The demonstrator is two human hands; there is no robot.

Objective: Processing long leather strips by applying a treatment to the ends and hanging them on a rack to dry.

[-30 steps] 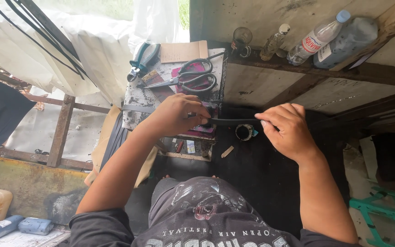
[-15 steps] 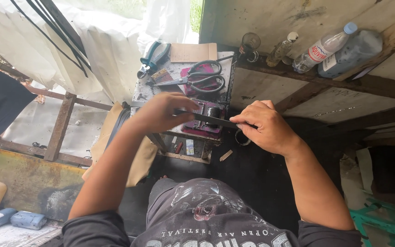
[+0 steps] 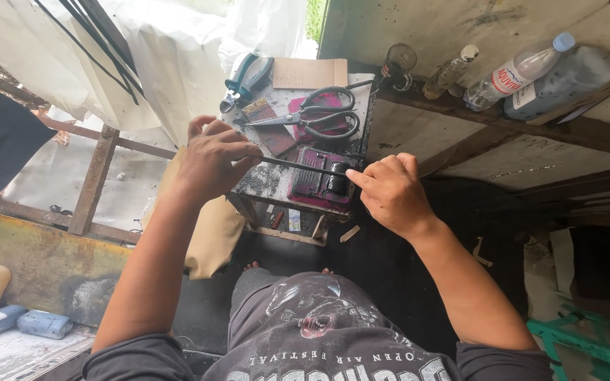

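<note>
Head view, read from near to far. Nearest the camera, the person's dark printed shirt (image 3: 305, 331) fills the lower edge; both forearms reach forward from it. The left hand (image 3: 210, 161) is closed in a pinch, thumb and forefinger clamped on one end of a thin dark strip (image 3: 298, 166), which runs level across the front of the small counter (image 3: 270, 180). The right hand (image 3: 388, 192) is loosely curled at the strip's other end, its forefinger extended onto it; whether the remaining fingers actually clasp the strip cannot be told (they hide that end). The strip lies stretched just above a dark red block (image 3: 315, 185) at the counter's near edge, beside a small black cylinder (image 3: 336, 183).

Farther back on the counter lie a pair of scissors (image 3: 319, 116), blades closed, a brown rectangular piece (image 3: 270, 130), blue-handled pliers (image 3: 245, 79) and a tan card (image 3: 310, 73). Beyond, on a wooden shelf (image 3: 517, 123) to the right, stand a glass (image 3: 398, 62), a small bottle (image 3: 450, 70) and two plastic bottles (image 3: 531, 69).

Stage, as judged: the strip is held taut and positioned over the block, so the work on it appears to be in its middle; the scissors and pliers rest untouched, and no finished piece is visible on the counter.
</note>
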